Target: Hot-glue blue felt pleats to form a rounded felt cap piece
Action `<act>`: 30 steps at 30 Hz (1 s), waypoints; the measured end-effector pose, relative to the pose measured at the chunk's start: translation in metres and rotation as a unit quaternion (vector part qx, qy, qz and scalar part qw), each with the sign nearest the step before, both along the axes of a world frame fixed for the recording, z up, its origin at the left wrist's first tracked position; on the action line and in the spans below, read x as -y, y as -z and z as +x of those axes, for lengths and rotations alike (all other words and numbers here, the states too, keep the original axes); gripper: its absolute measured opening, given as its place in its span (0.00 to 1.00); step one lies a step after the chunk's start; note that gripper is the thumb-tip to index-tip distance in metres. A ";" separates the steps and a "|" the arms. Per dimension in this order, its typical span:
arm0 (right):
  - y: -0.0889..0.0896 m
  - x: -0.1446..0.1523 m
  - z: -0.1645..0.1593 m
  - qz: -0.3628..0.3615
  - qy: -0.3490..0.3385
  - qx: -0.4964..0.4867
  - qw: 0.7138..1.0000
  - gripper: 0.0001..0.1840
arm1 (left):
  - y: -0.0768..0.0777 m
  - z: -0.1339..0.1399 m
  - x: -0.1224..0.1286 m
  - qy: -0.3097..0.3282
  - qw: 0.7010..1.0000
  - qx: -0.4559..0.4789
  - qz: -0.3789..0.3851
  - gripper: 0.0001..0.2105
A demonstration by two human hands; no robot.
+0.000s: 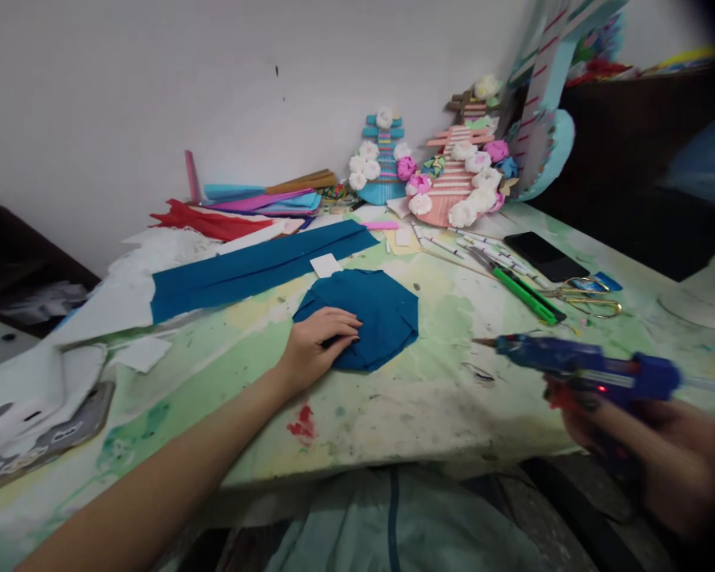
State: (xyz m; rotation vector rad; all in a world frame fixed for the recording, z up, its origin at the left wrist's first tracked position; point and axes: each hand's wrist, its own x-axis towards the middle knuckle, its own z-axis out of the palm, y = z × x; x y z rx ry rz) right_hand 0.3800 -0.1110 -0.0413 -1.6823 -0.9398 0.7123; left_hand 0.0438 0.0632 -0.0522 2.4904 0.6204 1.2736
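On the table a dark blue piece [387, 314], roughly eight-sided with folded edges and looking like crepe paper, lies flat. My left hand [318, 342] rests on its near left part, fingers lightly bent, with a gap between thumb and forefinger. At the right, my right hand [661, 445] is wrapped round a blue hot glue gun [577, 361], a little blurred. The gun's nozzle points left toward the blue piece, apart from it. A small red light glows on its side, and a clear glue stick juts from its back.
Behind lie a blue crepe paper strip [244, 266] and a white card [325, 265]. At right are a green utility knife [527, 294], gold-handled scissors [593, 295] and a phone [546, 256]. Flower-decorated guitar shapes [458, 179] stand by the wall. Another phone [65, 437] lies left.
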 end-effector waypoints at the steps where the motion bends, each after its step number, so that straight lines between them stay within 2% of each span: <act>1: -0.003 -0.008 -0.016 -0.015 -0.037 -0.020 0.999 0.22 | 0.000 -0.001 -0.001 -0.010 1.000 0.011 -0.012 0.04; 3: -0.010 -0.025 -0.045 -0.050 -0.157 0.003 0.986 0.22 | -0.001 -0.004 -0.002 -0.024 0.999 0.027 -0.037 0.03; 4: -0.012 -0.033 -0.057 -0.038 -0.195 0.026 0.980 0.22 | -0.001 -0.005 -0.002 -0.030 0.998 0.033 -0.048 0.04; 6: -0.013 -0.045 -0.073 -0.018 -0.246 0.081 0.966 0.20 | -0.003 -0.006 -0.001 -0.037 0.997 0.040 -0.061 0.04; 8: -0.008 -0.051 -0.081 -0.006 -0.265 0.116 0.957 0.20 | -0.005 -0.006 0.001 -0.039 0.996 0.039 -0.064 0.06; 11: 0.004 -0.053 -0.082 -0.014 -0.239 0.094 0.966 0.20 | -0.008 -0.003 0.004 -0.044 0.997 0.026 -0.051 0.07; 14: 0.014 -0.054 -0.079 -0.017 -0.168 -0.031 0.985 0.21 | -0.010 0.006 0.008 -0.060 0.997 -0.044 -0.021 0.06; 17: 0.017 -0.056 -0.079 0.040 -0.110 -0.170 0.979 0.16 | -0.010 0.021 0.011 -0.093 0.979 -0.184 0.009 0.21; 19: 0.015 -0.057 -0.080 0.078 -0.087 -0.217 0.969 0.14 | -0.010 0.032 0.012 -0.118 0.959 -0.258 0.021 0.25; 23: 0.013 -0.056 -0.081 0.093 -0.071 -0.249 0.961 0.13 | -0.007 0.045 0.013 -0.140 0.935 -0.323 0.052 0.25; 30: 0.016 -0.051 -0.084 0.085 -0.078 -0.236 0.965 0.12 | -0.002 0.042 0.013 -0.138 0.922 -0.354 0.077 0.25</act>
